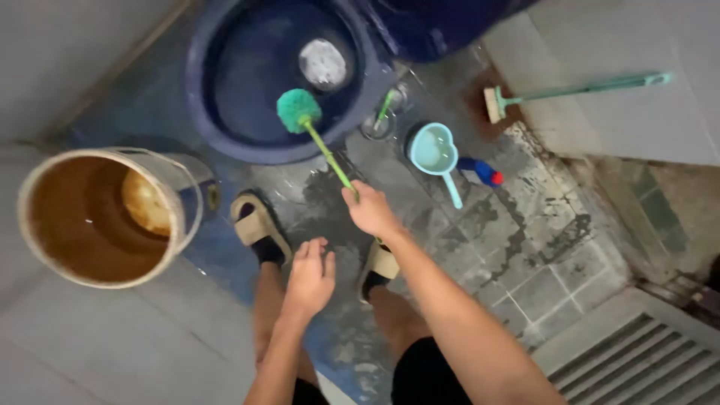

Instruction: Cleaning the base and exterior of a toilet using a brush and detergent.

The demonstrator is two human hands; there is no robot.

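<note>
The right hand (370,211) gripped a green round-headed toilet brush (299,110), held out ahead over the dark blue toilet bowl's (202,97) rim; the left hand (310,277) hung loosely spread, empty.

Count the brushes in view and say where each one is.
2. The green toilet brush is in the right hand, its head over the dark blue toilet bowl. The long-handled scrub brush lies on the floor at upper right.
</note>
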